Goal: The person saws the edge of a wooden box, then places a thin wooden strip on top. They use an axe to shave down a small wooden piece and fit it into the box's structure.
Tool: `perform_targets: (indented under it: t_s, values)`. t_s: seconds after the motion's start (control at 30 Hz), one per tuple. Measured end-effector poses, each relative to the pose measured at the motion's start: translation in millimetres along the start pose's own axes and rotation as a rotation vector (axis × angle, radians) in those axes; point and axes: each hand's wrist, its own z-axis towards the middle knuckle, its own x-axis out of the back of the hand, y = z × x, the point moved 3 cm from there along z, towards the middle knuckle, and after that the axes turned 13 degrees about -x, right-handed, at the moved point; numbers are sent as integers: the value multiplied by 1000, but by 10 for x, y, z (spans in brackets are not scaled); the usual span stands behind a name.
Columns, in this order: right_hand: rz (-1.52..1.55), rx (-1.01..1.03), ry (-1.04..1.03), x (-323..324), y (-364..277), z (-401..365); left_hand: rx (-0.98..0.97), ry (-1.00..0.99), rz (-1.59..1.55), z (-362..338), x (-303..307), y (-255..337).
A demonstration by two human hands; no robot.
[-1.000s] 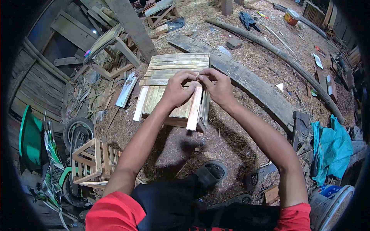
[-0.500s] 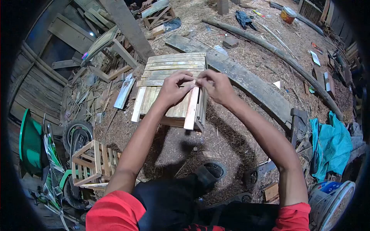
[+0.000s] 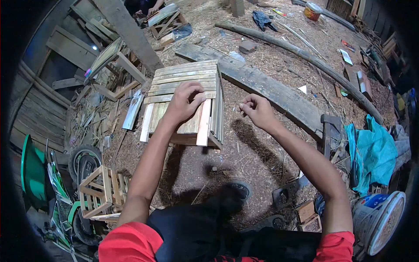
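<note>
A slatted wooden piece (image 3: 185, 75) with overlapping thin strips stands in the middle, two pale legs or strips jutting toward me. My left hand (image 3: 185, 102) rests on its near right part, fingers curled, the fingertips at the top of the pale right strip (image 3: 204, 124). Whatever lies under those fingertips is hidden. To the right of the wooden piece, my right hand (image 3: 257, 111) hangs in the air, thumb and fingers pinched together; a tiny thing seems to show at the fingertips, too small to name.
A long plank (image 3: 270, 94) and a pole (image 3: 301, 54) lie behind and to the right. A small wooden crate (image 3: 102, 192) is at lower left, a bucket (image 3: 384, 222) at lower right, a teal sheet (image 3: 373, 155) above it. Another person's hand (image 3: 155, 8) shows at the top.
My right hand has left the wooden piece and moved right and down. My left hand stays on it. The whole view has shifted slightly.
</note>
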Motion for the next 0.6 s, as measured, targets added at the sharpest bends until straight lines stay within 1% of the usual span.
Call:
perform_targets:
  t_s: [0.03,0.13,0.17,0.2,0.23,0.33,0.37,0.43,0.47,0.5,0.53,0.57,0.6]
  values:
    - [12,-35,-12,38,-14,-56,-6,-21,13,12,8,41]
    - [23,21,-29,142,-26,-186,-37,-115,-21,45,-23,218]
    - [154,-38,-41,147,21,-241,-40,-109,-61,28,-94,300]
    - [124,-54,-33,192,73,-289,-42,-105,-102,27,-162,373]
    - [95,-72,-25,235,128,-335,-111,-126,-92,58,-199,422]
    - [19,-91,27,420,235,-542,-148,-148,11,243,-252,618]
    - [-34,-88,52,521,286,-612,-70,-175,-58,305,-281,656]
    - [-138,-117,94,751,400,-757,-70,-229,-157,419,-439,760]
    - [-114,-137,115,852,474,-828,-69,-257,-208,467,-525,810]
    - [-91,-159,140,946,551,-898,-208,-243,-175,522,-655,867]
    - [-67,-182,171,1047,635,-977,-271,-281,-177,581,-780,896]
    - [-104,-215,203,1173,730,-1082,-338,-319,-183,659,-938,927]
    - [-101,-196,260,1287,809,-1166,-401,-359,-193,759,-1087,1015]
